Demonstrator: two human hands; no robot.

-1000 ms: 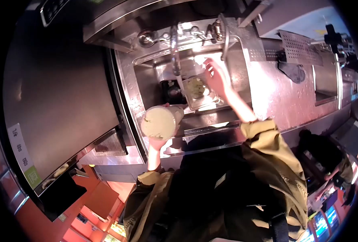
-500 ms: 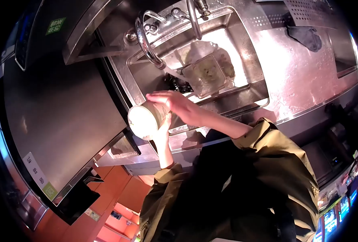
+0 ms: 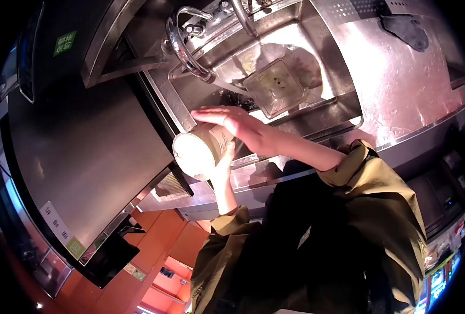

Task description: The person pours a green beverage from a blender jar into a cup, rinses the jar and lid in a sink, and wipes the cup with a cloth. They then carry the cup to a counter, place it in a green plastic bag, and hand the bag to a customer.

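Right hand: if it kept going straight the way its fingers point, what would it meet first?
The right hand points left across the cup in the left hand. Beyond the fingertips, probably the sink rim, then the steel panel; depth unclear.

- The right hand (image 3: 243, 128) is coming away from the sink (image 3: 342, 112), where it was reaching a second ago, and is now lying flat across the top of the cup (image 3: 201, 149).
- The blender jar (image 3: 274, 86) is now sitting alone in the basin, its green contents looking thinner.
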